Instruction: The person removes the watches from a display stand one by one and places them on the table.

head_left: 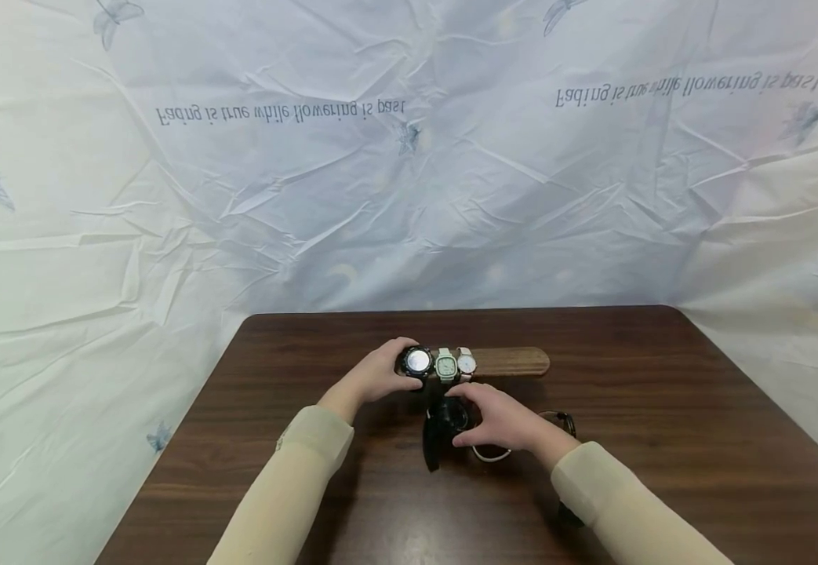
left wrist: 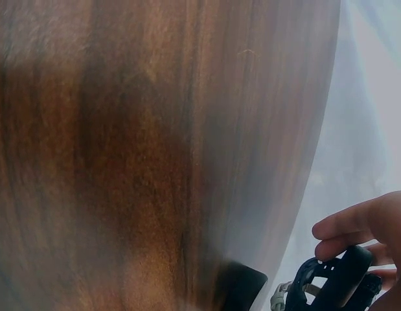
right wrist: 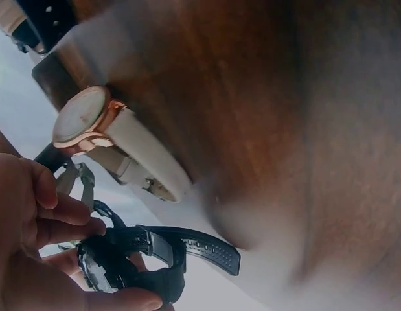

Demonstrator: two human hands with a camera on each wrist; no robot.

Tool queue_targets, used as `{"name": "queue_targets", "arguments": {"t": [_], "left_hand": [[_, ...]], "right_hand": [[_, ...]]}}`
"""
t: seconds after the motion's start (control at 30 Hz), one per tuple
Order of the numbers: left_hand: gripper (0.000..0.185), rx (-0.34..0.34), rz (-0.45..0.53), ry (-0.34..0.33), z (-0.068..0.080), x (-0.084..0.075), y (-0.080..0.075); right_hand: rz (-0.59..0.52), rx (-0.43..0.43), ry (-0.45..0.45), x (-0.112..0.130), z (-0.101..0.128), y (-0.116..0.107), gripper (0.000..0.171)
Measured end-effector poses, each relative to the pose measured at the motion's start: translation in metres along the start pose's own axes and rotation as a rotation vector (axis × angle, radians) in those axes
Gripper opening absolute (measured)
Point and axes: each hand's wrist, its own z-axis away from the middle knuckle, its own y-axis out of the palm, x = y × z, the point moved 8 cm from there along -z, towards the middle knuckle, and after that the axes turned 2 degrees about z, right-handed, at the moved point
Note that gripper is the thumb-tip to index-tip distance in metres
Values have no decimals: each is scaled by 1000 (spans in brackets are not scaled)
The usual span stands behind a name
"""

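Observation:
A wooden bar stand (head_left: 510,362) lies across the dark table (head_left: 663,439) and carries three watches. My left hand (head_left: 396,369) grips the black round watch (head_left: 418,361) at the bar's left end; its fingers (left wrist: 348,228) curl over that watch (left wrist: 339,280). A green watch (head_left: 446,365) and a white watch with a rose-gold case (head_left: 466,362) sit beside it. In front of the bar, my right hand (head_left: 462,414) holds a second black watch (head_left: 442,424) with a rubber strap (right wrist: 187,249), fingers (right wrist: 61,220) curled round it. The white watch (right wrist: 90,120) is close above it.
A pale loop like a strap or cable (head_left: 489,453) and a dark strap (head_left: 565,422) lie on the table by my right wrist. A wrinkled printed sheet (head_left: 409,157) hangs behind and around the table. The bar's right part is bare wood.

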Motion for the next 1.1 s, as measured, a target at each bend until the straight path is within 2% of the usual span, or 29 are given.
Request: {"name": "queue_targets", "arguments": {"t": [0.23,0.57,0.83,1.1], "left_hand": [[64,1,-8,-1,0,0,-1],[64,5,-10,-3,1,-1,-1],[63,4,-22,1,0,-2,-1],[64,8,-18,-5,-1,-1,-1]], "right_hand": [[12,10,-9,-1,-1,4,65],[5,69,48,-9,-1,15,67],[49,31,6,-13,-1,16,64],[24,34,-15,-12,0,15,65]]}}
